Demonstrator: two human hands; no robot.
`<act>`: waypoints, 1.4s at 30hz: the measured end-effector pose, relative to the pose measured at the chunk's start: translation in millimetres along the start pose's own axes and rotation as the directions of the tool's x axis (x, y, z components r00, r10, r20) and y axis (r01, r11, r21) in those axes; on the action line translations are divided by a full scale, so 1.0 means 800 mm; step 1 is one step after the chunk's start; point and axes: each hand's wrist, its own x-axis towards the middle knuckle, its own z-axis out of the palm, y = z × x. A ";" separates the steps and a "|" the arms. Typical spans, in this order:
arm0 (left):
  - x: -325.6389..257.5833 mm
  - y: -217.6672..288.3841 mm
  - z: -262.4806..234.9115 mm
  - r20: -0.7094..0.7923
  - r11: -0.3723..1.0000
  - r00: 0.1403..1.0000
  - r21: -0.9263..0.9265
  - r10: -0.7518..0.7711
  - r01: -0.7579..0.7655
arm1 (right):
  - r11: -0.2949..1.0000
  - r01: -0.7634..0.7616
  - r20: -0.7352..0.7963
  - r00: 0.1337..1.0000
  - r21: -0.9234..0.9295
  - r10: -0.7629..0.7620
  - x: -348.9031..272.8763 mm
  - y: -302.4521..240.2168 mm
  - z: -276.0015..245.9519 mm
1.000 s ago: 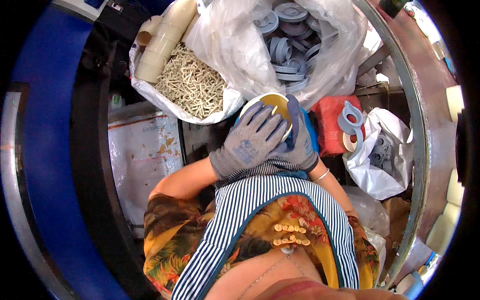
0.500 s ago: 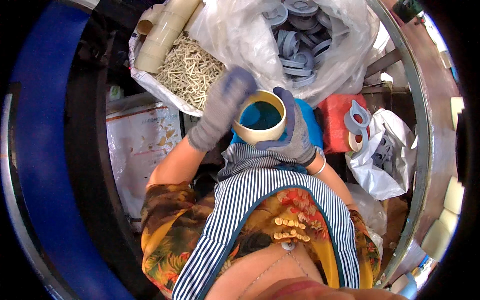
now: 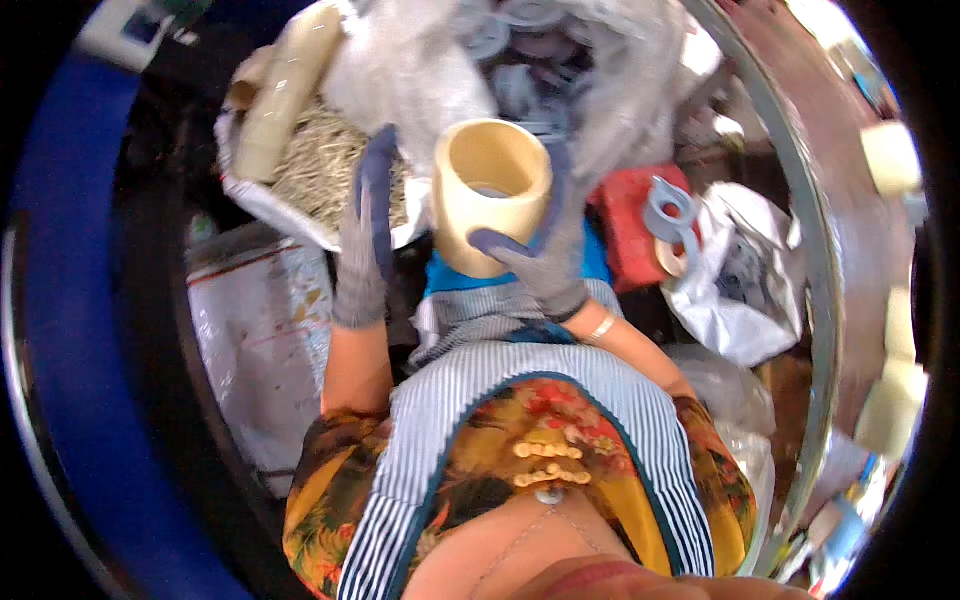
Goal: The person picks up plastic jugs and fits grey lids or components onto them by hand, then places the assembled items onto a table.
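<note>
A cream plastic pipe fitting (image 3: 458,225) stands upright in front of my lap, its round mouth facing up toward me. My right hand (image 3: 550,262), in a grey glove with blue palm coating, grips its right side, the thumb across the near wall and the fingers behind. My left hand (image 3: 365,230), gloved the same way, is held up to the left of the fitting, fingers stretched out and apart from it. Under the fitting, blue material (image 3: 440,275) lies over my lap.
A white sack (image 3: 285,222) at far left holds small cream rods and a cream tube (image 3: 290,90). Grey plastic parts (image 3: 530,95) fill a clear bag beyond. Right are a red block (image 3: 625,255), a grey ringed part (image 3: 670,210), another white sack (image 3: 725,325) and a curved metal edge (image 3: 820,300).
My left hand has come off the fitting and moved left, its fingers straightened. The fitting in my right hand has turned and now shows a taller side wall. The whole view has shifted somewhat.
</note>
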 end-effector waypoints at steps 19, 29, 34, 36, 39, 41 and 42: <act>-0.040 -0.048 0.090 0.742 0.945 0.608 -0.110 0.284 -0.307 | 0.852 -0.500 -0.120 0.846 0.156 0.519 -0.003 0.104 -0.250; -0.055 -0.052 0.112 0.735 0.739 0.662 -0.363 -0.146 0.567 | 0.606 -0.768 0.634 0.579 0.210 0.514 0.046 0.090 -0.127; -0.053 -0.042 0.113 0.723 0.631 0.662 -0.423 -0.198 0.651 | 0.502 -0.846 0.553 0.509 0.179 0.660 0.057 0.068 -0.112; -0.050 -0.041 0.113 0.741 0.669 0.645 -0.387 -0.184 0.635 | 0.515 -0.837 0.575 0.518 0.187 0.633 0.056 0.076 -0.115; -0.052 -0.050 0.119 0.745 0.563 0.633 -0.437 -0.211 0.701 | 0.590 -0.802 0.526 0.545 0.099 0.653 0.056 0.076 -0.115; -0.041 -0.050 0.116 0.780 0.654 0.609 -0.387 -0.144 0.651 | 0.654 -0.755 0.481 0.589 0.041 0.650 0.053 0.082 -0.116; -0.033 -0.051 0.114 0.798 0.696 0.593 -0.363 -0.112 0.619 | 0.688 -0.725 0.468 0.618 0.030 0.631 0.047 0.094 -0.118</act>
